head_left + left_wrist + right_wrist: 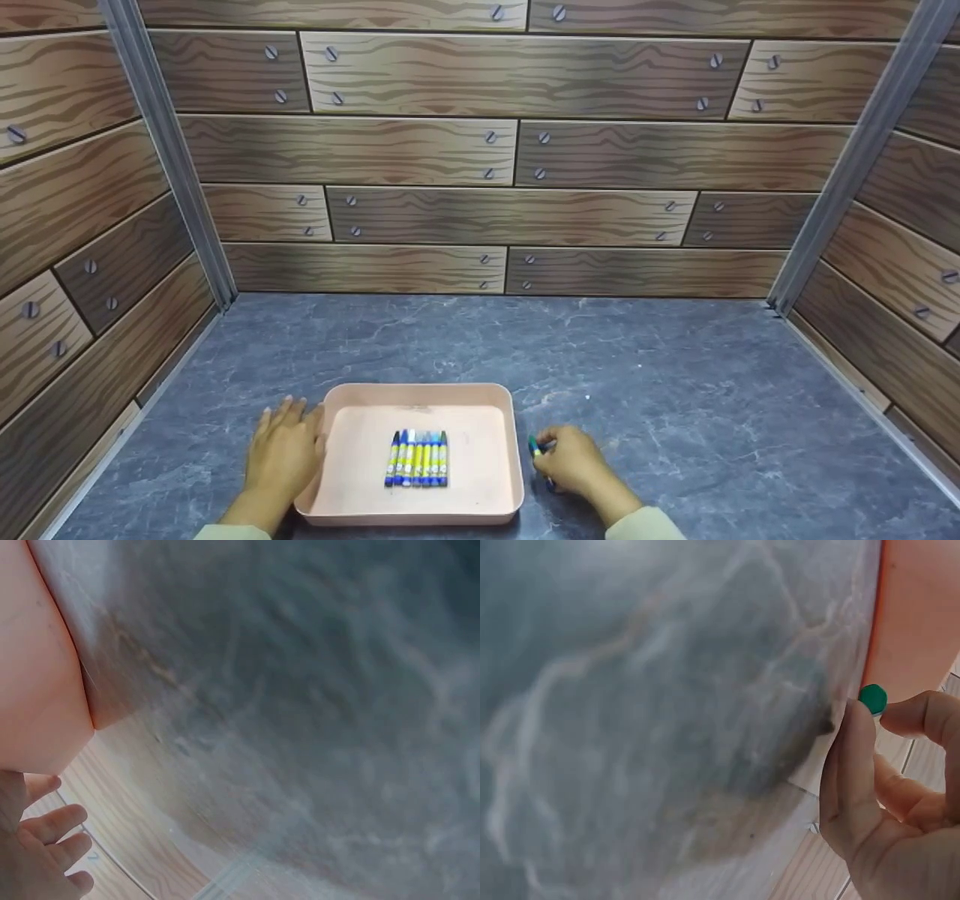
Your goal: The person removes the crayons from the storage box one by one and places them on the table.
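A shallow pink tray [480,450] sits on the table, and several crayons [417,459] with blue and yellow wrappers lie side by side in its middle. My left hand [283,456] rests along the tray's left wall with its fingers extended; in the left wrist view the fingers [64,825] are spread beside the tray's corner. Just off the tray's right wall, my right hand [574,461] pinches a green crayon [534,444] between thumb and fingers. The right wrist view shows that crayon's green end [873,699] at the fingertips, with the tray's side behind it.
The dark marbled tabletop [675,390] extends behind and to the right of the tray. Wood-patterned walls [420,150] enclose it at the back and both sides, with grey metal posts [847,157] at the corners. Small white specks dot the table right of the tray.
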Action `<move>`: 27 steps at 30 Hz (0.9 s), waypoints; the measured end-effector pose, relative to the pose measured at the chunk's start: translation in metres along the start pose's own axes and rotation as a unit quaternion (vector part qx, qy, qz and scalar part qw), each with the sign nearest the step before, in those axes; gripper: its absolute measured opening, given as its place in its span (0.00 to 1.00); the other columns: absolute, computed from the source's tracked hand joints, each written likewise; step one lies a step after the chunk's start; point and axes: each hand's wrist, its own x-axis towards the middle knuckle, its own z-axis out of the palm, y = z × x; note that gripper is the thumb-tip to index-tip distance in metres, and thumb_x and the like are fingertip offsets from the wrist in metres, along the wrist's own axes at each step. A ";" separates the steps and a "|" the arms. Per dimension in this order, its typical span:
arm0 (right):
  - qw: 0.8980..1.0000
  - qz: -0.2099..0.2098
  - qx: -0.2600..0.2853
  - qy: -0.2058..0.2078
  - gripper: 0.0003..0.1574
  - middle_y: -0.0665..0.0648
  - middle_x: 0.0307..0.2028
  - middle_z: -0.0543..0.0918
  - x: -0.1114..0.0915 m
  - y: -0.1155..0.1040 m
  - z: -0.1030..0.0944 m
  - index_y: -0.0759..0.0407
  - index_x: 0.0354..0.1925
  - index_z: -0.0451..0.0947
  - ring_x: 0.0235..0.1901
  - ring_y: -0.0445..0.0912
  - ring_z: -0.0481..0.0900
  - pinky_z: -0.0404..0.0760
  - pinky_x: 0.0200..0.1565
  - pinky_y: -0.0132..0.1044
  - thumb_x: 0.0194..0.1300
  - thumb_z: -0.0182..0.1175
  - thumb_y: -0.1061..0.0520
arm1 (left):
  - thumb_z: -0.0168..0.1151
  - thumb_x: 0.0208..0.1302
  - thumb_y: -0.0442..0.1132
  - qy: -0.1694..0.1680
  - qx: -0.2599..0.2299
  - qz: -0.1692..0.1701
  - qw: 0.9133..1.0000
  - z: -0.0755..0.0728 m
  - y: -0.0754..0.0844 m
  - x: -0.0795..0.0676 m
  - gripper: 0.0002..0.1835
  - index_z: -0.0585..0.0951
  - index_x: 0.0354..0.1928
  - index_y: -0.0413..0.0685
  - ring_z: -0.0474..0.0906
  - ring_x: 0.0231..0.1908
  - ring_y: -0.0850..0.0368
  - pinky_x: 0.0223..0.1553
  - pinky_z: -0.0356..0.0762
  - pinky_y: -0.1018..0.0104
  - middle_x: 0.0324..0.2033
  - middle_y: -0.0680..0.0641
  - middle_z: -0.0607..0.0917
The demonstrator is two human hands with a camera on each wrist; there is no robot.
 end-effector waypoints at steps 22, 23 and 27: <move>0.997 -0.007 -0.077 0.020 0.27 0.57 0.33 0.81 0.003 -0.027 -0.029 0.65 0.50 0.78 0.24 0.46 0.75 0.79 0.27 0.39 0.48 0.61 0.63 | 0.63 0.59 0.39 0.013 -0.007 -0.003 1.000 0.002 -0.001 0.000 0.21 0.80 0.53 0.39 0.66 0.61 0.33 0.64 0.54 0.39 0.56 0.32 0.76; 0.996 -0.010 -0.080 0.024 0.27 0.60 0.36 0.81 0.003 -0.031 -0.032 0.65 0.51 0.78 0.25 0.46 0.74 0.78 0.27 0.40 0.49 0.61 0.63 | 0.63 0.59 0.39 0.014 -0.007 -0.002 1.000 0.002 -0.001 0.000 0.21 0.80 0.53 0.39 0.66 0.60 0.33 0.64 0.54 0.38 0.55 0.32 0.76; 0.995 -0.025 -0.087 0.032 0.30 0.66 0.46 0.80 0.002 -0.047 -0.044 0.64 0.56 0.75 0.17 0.44 0.71 0.73 0.21 0.35 0.51 0.60 0.64 | 0.63 0.58 0.39 0.015 -0.004 -0.001 1.000 0.003 0.000 0.001 0.21 0.80 0.53 0.39 0.66 0.60 0.33 0.64 0.54 0.38 0.55 0.32 0.76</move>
